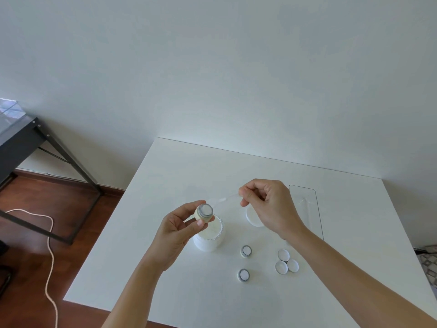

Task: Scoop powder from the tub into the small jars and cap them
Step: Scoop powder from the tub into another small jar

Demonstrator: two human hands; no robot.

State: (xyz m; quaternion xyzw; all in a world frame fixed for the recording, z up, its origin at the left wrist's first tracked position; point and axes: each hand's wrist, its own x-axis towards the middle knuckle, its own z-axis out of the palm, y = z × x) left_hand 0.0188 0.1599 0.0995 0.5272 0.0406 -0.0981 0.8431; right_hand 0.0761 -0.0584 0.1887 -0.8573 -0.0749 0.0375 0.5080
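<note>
White square tabletop carries everything. Left hand pinches a small cream jar, mouth tilted toward the camera, just above the open white plastic tub of powder. Clear thin plastic scoop reaches toward the jar's mouth, its handle pinched in the right hand. Round white tub lid lies partly under that hand. Two more small jars stand uncapped nearer the camera. Three white caps cluster right of them. Clear rectangular tray lies far right.
</note>
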